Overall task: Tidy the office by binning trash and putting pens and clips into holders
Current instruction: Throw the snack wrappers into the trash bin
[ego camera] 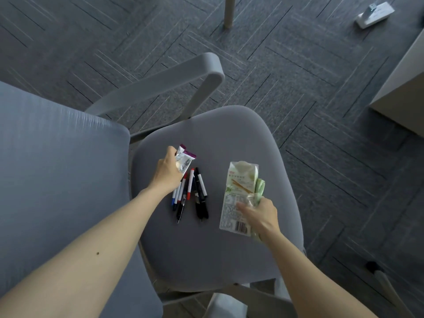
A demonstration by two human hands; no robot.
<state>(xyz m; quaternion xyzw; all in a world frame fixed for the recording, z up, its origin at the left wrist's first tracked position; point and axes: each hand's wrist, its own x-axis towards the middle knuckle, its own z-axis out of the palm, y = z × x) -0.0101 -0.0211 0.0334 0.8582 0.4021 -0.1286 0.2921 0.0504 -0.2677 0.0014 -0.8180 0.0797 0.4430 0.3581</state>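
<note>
Several pens, some black and some white with red or blue caps, lie bunched on the grey chair seat. My left hand is closed on a white snack wrapper with purple ends just above the pens. To the right, my right hand grips a pale green and white snack packet with a barcode at its near end. The packet rests on or just over the seat; I cannot tell which.
The chair's blue-grey backrest fills the left side, its grey armrest arching behind the seat. Dark patterned carpet surrounds the chair. A pale table leg, a white object on the floor and a light cabinet stand beyond.
</note>
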